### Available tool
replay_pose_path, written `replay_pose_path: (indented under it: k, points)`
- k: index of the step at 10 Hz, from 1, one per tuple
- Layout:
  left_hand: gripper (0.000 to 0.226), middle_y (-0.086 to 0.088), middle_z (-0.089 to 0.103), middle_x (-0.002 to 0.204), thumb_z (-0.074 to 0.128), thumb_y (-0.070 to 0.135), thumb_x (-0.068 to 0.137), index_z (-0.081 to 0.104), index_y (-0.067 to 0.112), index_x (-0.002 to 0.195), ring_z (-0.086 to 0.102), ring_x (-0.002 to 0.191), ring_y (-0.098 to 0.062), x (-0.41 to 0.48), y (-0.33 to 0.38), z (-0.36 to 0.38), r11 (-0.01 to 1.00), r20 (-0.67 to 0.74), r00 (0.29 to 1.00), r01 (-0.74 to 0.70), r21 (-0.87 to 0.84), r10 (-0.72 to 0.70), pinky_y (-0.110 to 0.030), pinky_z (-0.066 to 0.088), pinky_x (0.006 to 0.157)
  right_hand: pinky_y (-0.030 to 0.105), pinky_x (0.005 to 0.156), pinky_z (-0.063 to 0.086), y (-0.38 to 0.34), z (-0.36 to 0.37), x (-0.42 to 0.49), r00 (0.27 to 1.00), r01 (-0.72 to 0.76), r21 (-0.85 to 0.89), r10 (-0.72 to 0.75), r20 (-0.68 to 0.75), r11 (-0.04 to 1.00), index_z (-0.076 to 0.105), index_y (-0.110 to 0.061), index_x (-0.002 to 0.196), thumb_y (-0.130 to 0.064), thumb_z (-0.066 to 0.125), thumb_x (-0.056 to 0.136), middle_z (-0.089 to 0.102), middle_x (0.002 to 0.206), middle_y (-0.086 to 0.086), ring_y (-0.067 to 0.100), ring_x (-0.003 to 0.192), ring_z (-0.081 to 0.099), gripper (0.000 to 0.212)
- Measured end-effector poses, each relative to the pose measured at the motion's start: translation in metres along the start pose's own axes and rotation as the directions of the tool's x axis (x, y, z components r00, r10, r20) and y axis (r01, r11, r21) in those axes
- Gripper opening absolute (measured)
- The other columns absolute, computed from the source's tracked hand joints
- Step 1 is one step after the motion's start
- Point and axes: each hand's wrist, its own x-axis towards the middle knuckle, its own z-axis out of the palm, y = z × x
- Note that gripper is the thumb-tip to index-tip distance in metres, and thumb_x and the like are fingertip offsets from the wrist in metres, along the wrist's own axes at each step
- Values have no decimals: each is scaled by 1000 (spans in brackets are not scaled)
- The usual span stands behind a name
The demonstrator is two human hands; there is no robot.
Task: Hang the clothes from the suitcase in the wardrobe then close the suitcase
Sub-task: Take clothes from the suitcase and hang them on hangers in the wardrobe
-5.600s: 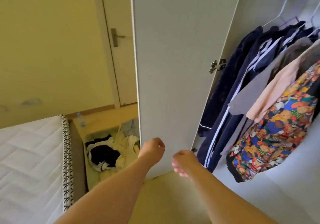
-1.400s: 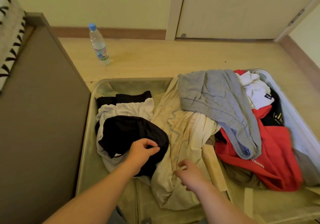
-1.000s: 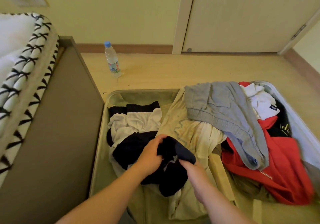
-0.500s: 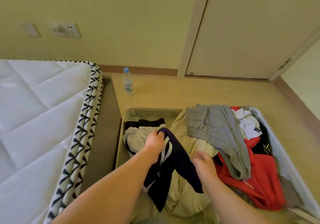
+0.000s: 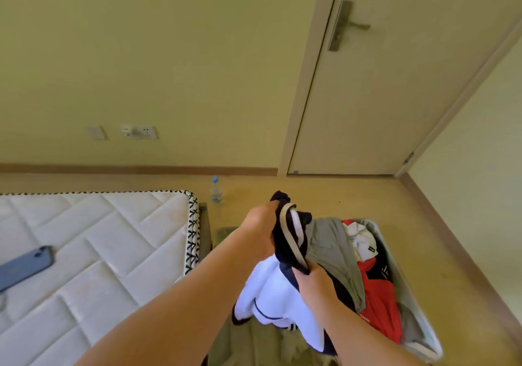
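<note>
Garment [image 5: 288, 241] higher in left hand [image 5: 261, 221], right hand [image 5: 313, 283]; red top's [image 5: 378, 295] lettering unreadable.

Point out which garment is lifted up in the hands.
The navy-and-white fabric garment, gripped by the left hand and the right hand. The grey fabric garment and the red fabric garment lie untouched in the pale open suitcase.

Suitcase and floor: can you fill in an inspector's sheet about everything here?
Surface: floor, with the open suitcase lying on it.
Job's things: navy and white jacket held above the suitcase; grey garment, red garment and white garment inside.
Clutter: water bottle standing on the floor; phone on the mattress.
Hands: left hand grips the jacket's top; right hand grips it lower down.
Cables: nothing seen.
Surroundings: shut door, wall socket; wardrobe not in view.
</note>
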Motion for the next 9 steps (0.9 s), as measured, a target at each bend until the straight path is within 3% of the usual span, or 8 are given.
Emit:
replay_pose_path:
  k: [1, 2, 3, 4, 5, 6, 8, 9]
  points:
    - [24, -10, 69, 100, 49, 26, 97, 58, 7, 107, 63, 91, -23, -36, 26, 5, 979, 31, 987, -160, 124, 157, -36, 49, 94, 28, 73, 42, -40, -34, -25, 997, 8, 171, 5, -76, 985, 51, -16, 80, -15, 46, 96, 52, 74, -1, 18, 73, 50, 17]
    - [3, 1, 59, 97, 54, 21, 94, 54, 22, 96, 55, 86, -9, -72, 38, 9, 753, 176, 945, -325, 572, 274, -22, 46, 76, 30, 67, 43, -77, -65, -61, 990, 9, 373, 44, -133, 928, 55, -8, 96, -11, 45, 97, 56, 81, 7, 24, 77, 52, 10]
    - [68, 3, 49, 133, 70, 30, 82, 34, 21, 139, 48, 120, -14, -92, 26, 3, 393, 375, 926, -360, 846, 42, -29, 41, 101, 31, 66, 42, -114, -88, -79, 991, 34, 546, 41, -126, 837, 57, -4, 95, -20, 47, 95, 62, 89, 14, 28, 82, 57, 19]
    - [75, 11, 45, 134, 71, 34, 82, 27, 29, 142, 44, 120, -11, -108, 12, 7, 335, 424, 900, -433, 837, 105, -24, 36, 97, 30, 64, 44, -133, -100, -107, 995, 93, 585, -56, -82, 805, 63, -3, 101, -29, 47, 93, 67, 98, 15, 32, 94, 63, 32]
    - [27, 1, 58, 99, 62, 28, 88, 56, 20, 113, 51, 89, -15, -125, 12, 24, 454, 320, 891, -443, 773, 323, -22, 38, 76, 28, 66, 43, -151, -120, -134, 982, 177, 641, -178, -65, 747, 65, -9, 98, -24, 48, 95, 63, 95, 7, 18, 84, 59, 23]
    - [13, -2, 62, 87, 58, 25, 91, 62, 13, 95, 56, 76, -16, -147, 19, 41, 572, 255, 863, -485, 661, 437, -23, 42, 69, 25, 65, 41, -156, -146, -162, 950, 274, 674, -303, -77, 687, 61, -14, 89, -23, 49, 95, 62, 90, 4, 15, 78, 57, 16]
    - [30, -5, 63, 93, 58, 42, 89, 57, 13, 95, 60, 89, -20, -218, 34, 94, 708, 155, 804, -583, 398, 575, -33, 49, 82, 25, 58, 41, -122, -188, -213, 965, 264, 520, -226, -137, 812, 60, -12, 83, -19, 48, 92, 59, 73, 5, 20, 65, 54, 17]
    - [34, -6, 64, 101, 59, 47, 87, 57, 15, 99, 61, 101, -24, -256, 24, 119, 712, 191, 774, -632, 307, 604, -39, 47, 95, 35, 71, 51, -94, -201, -244, 980, 190, 350, -159, -116, 917, 61, -13, 97, -7, 44, 90, 63, 91, 10, 26, 81, 61, 19]
